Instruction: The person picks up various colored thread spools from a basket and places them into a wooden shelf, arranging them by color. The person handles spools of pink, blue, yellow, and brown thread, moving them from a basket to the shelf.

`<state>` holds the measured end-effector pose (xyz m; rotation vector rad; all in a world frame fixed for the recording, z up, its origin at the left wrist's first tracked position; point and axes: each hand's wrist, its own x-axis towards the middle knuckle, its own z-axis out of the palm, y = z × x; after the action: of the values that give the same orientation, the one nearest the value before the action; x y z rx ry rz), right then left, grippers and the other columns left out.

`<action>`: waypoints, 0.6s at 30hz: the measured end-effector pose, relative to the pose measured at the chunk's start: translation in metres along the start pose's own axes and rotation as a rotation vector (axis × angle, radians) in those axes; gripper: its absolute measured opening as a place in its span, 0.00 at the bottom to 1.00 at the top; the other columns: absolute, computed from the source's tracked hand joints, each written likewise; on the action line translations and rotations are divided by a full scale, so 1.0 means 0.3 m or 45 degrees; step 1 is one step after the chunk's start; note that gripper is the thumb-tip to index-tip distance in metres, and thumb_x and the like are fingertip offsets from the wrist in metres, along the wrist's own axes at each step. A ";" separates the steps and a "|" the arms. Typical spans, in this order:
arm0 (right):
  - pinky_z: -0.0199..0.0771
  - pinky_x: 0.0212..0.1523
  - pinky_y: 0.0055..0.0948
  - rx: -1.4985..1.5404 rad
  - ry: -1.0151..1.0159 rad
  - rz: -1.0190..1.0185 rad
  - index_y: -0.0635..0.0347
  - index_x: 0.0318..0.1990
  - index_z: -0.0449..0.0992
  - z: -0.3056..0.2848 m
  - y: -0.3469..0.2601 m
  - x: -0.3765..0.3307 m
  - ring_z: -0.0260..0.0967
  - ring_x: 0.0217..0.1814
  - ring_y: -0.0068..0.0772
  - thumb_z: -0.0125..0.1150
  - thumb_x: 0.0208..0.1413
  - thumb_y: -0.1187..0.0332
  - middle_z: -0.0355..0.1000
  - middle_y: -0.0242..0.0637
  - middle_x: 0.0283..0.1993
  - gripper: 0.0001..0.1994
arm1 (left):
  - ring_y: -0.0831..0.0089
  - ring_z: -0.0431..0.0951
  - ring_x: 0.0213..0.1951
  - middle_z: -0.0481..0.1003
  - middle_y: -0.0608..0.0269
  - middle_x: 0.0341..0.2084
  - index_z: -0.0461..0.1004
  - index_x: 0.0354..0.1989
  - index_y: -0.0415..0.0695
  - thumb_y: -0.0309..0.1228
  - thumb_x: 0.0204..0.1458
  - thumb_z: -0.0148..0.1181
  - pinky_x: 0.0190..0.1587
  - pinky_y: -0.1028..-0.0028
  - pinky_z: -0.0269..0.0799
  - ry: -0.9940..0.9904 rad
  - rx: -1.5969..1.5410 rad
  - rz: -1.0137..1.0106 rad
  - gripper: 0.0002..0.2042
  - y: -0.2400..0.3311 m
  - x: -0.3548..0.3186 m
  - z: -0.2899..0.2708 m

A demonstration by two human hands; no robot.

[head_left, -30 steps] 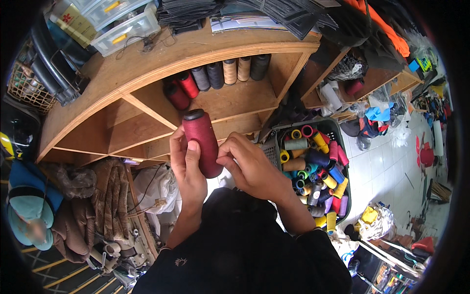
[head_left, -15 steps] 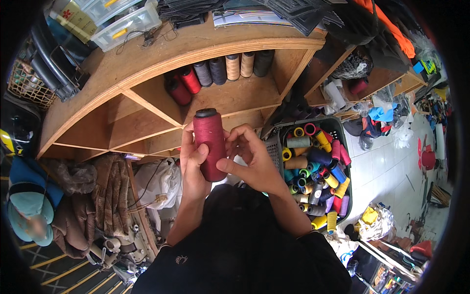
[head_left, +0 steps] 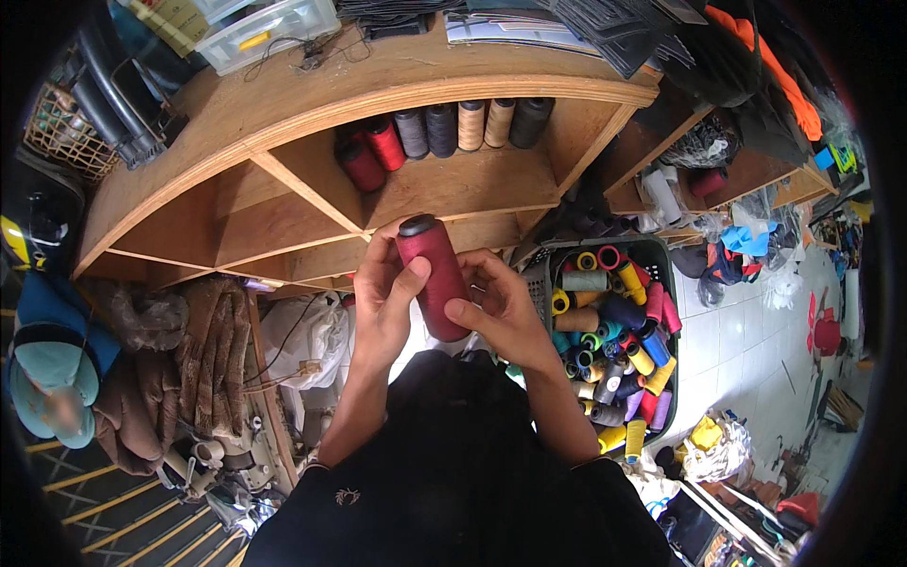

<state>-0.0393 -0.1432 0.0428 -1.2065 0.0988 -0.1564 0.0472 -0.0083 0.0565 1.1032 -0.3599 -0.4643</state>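
Between my hands is a dark red thread spool (head_left: 433, 279) with a black top end, tilted so that its top leans to the left. My left hand (head_left: 385, 293) wraps its left side, thumb lying across the front near the top. On the other side, my right hand (head_left: 505, 307) holds the lower part with the thumb pressed on the front; its other fingers are curled behind and partly hidden. Beyond my hands, a row of thread spools (head_left: 440, 130) in red, grey, navy, beige and black stands in a compartment of the wooden shelf (head_left: 453, 93).
At right, a dark plastic basket (head_left: 673, 274) holds many coloured spools lying loosely. Clear drawers (head_left: 269, 38) and dark flat pieces (head_left: 605, 33) lie on the shelf top. A white plastic bag (head_left: 307, 340) hangs at left beside brown cloth (head_left: 215, 350).
The spool has tilted further, its top toward the left. My left thumb has slid higher up its front. The whole view has shifted slightly.
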 end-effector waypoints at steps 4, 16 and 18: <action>0.70 0.51 0.28 0.002 0.003 -0.042 0.62 0.53 0.68 0.011 -0.003 -0.005 0.69 0.48 0.24 0.69 0.53 0.69 0.70 0.33 0.45 0.22 | 0.75 0.72 0.47 0.73 0.61 0.46 0.65 0.57 0.38 0.23 0.52 0.64 0.52 0.73 0.68 -0.021 0.133 0.108 0.24 0.016 -0.002 0.007; 0.71 0.41 0.28 -0.743 0.394 -0.571 0.62 0.43 0.78 0.042 -0.127 -0.011 0.72 0.41 0.32 0.71 0.48 0.70 0.72 0.38 0.39 0.14 | 0.73 0.75 0.48 0.73 0.57 0.47 0.64 0.56 0.37 0.17 0.42 0.73 0.51 0.71 0.74 -0.008 0.200 0.167 0.31 0.026 -0.030 -0.006; 0.72 0.39 0.29 -0.882 0.382 -0.677 0.61 0.41 0.80 0.064 -0.153 -0.011 0.72 0.39 0.34 0.70 0.46 0.73 0.73 0.39 0.37 0.13 | 0.72 0.75 0.48 0.73 0.57 0.47 0.64 0.56 0.36 0.17 0.41 0.73 0.50 0.71 0.74 0.043 0.262 0.227 0.32 0.012 -0.034 0.005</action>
<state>-0.0427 -0.1407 0.0924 -1.8763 0.0945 -0.8211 0.0384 -0.0028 0.0599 1.2645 -0.4799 -0.2545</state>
